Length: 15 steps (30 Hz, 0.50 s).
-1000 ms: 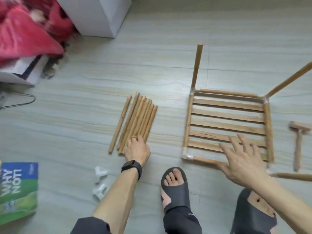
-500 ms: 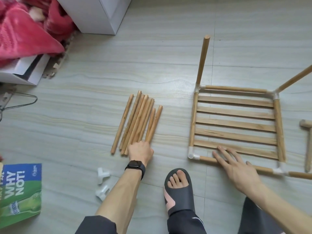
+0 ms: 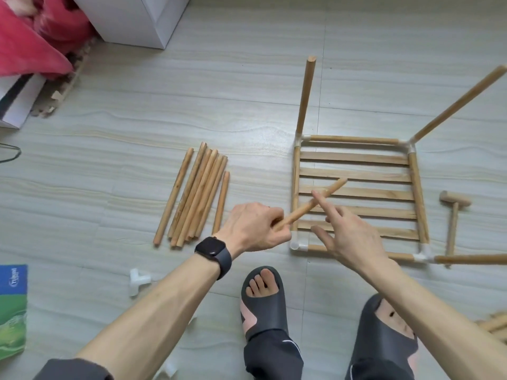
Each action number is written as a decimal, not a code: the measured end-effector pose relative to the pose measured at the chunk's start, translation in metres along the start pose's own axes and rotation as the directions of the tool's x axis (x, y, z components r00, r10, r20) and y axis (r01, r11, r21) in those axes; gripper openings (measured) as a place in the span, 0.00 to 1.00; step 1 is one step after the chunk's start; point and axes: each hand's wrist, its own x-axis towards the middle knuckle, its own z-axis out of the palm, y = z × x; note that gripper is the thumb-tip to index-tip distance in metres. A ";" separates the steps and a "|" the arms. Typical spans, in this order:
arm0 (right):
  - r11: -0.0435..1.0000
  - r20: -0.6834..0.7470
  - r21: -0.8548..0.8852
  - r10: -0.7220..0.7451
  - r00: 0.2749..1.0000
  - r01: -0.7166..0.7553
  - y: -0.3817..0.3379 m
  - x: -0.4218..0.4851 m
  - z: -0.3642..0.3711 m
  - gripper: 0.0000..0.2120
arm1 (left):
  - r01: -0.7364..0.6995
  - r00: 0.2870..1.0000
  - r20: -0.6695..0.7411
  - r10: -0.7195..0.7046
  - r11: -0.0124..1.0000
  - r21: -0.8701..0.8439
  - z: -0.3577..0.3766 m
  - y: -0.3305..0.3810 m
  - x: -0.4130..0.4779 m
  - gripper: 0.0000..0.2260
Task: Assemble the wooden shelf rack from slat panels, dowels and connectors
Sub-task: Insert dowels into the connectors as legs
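As the head view shows, a dowel (image 3: 300,212) is gripped at its near end by the left hand (image 3: 252,229) and held over the panel (image 3: 356,175); the right hand (image 3: 348,238) is spread, nothing grasped, one finger crossing the shaft. The dowel is judged light, stiff and smooth; a hold nearer mid-length is advised for seating it in the open connector (image 3: 297,245).

A wooden slat panel (image 3: 354,157) lies flat, white connectors (image 3: 297,245) at its corners and two posts (image 3: 306,97) rising from the far ones. To its left spare dowels (image 3: 197,196) lie side by side; one dowel (image 3: 333,187) slants above its near left corner
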 end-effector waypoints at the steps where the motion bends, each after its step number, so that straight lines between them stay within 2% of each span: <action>1: 1.000 0.040 -0.027 0.013 0.999 -0.012 -0.002 0.004 -0.002 0.30 | -0.081 0.997 -0.006 0.081 0.997 0.013 0.003 0.011 0.005 0.13; 3: 0.993 0.095 -0.054 0.112 0.989 -0.107 -0.001 0.012 -0.005 0.18 | -0.187 0.981 -0.055 0.188 0.982 0.025 0.009 0.024 0.014 0.15; 5: 0.974 0.056 -0.047 0.225 0.973 -0.223 0.009 0.015 -0.008 0.12 | -0.220 0.972 -0.073 0.224 0.974 0.050 0.019 0.021 0.020 0.21; 7: 0.959 -0.009 0.043 0.281 0.960 -0.280 0.023 0.009 -0.013 0.15 | -0.189 0.982 0.034 0.187 0.974 0.122 0.035 0.004 0.023 0.32; 10: 0.881 0.009 0.347 0.339 0.941 -0.320 0.025 -0.008 -0.025 0.27 | -0.177 0.959 0.269 0.092 0.934 0.312 0.065 -0.024 0.025 0.44; 12: 0.771 0.018 0.556 0.362 0.932 -0.310 0.016 -0.019 -0.026 0.27 | -0.245 0.932 0.345 0.108 0.890 0.384 0.087 -0.032 0.031 0.43; 15: 0.666 0.006 0.690 0.388 0.922 -0.284 0.004 -0.029 -0.021 0.18 | -0.293 0.928 0.340 0.154 0.866 0.406 0.108 -0.038 0.037 0.39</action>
